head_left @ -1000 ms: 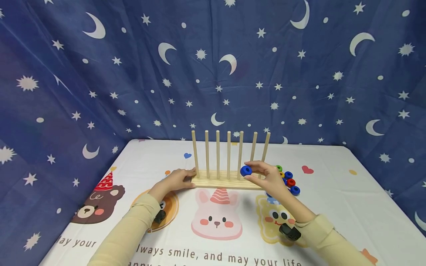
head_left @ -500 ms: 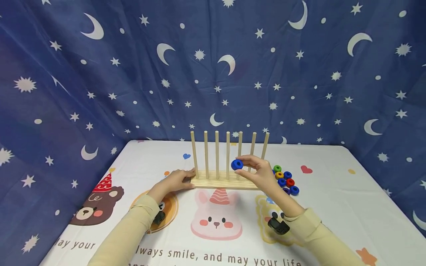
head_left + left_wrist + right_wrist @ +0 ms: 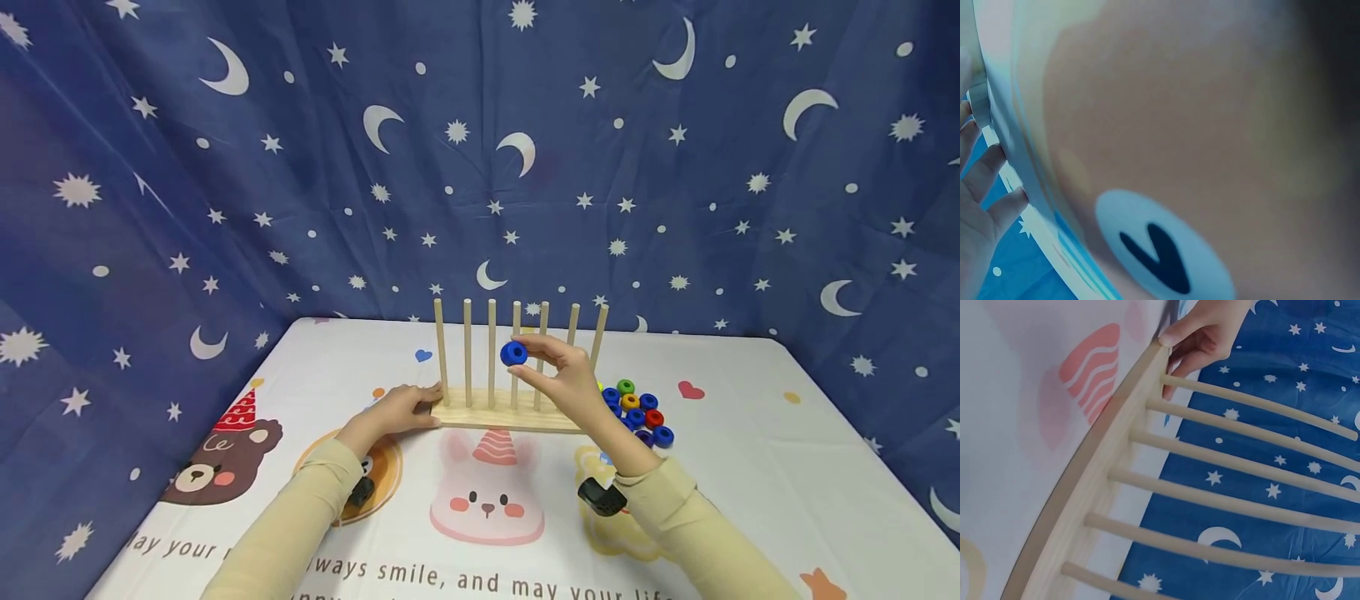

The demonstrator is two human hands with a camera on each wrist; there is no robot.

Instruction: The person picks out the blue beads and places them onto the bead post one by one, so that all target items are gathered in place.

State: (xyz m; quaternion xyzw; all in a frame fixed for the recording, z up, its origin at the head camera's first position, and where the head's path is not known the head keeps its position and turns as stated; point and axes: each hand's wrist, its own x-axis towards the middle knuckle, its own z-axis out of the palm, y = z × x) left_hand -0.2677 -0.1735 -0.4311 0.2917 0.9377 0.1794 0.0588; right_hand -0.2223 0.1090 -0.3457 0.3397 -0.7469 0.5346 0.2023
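A wooden peg rack (image 3: 495, 414), with several upright bare pegs on a flat base, stands on the table. My left hand (image 3: 397, 408) holds its left end; in the right wrist view the left hand (image 3: 1200, 331) has its thumb on the near side and fingers round the far side. Between thumb and fingertips my right hand (image 3: 570, 379) pinches a blue bead (image 3: 513, 353), its hole facing the camera. That bead appears in front of the middle pegs, below their tops. Neither the right hand nor the bead shows in the right wrist view.
Several loose beads lie right of the rack, among them a green bead (image 3: 626, 387), a yellow bead (image 3: 630, 402), a red bead (image 3: 654, 418) and blue ones. The right forearm partly covers them. A printed white cloth (image 3: 750, 467) covers the table; a blue star curtain (image 3: 480, 167) hangs behind.
My right hand has moved left and slightly up with the blue bead, from the right-hand pegs to the middle ones. The left hand stays on the rack's end.
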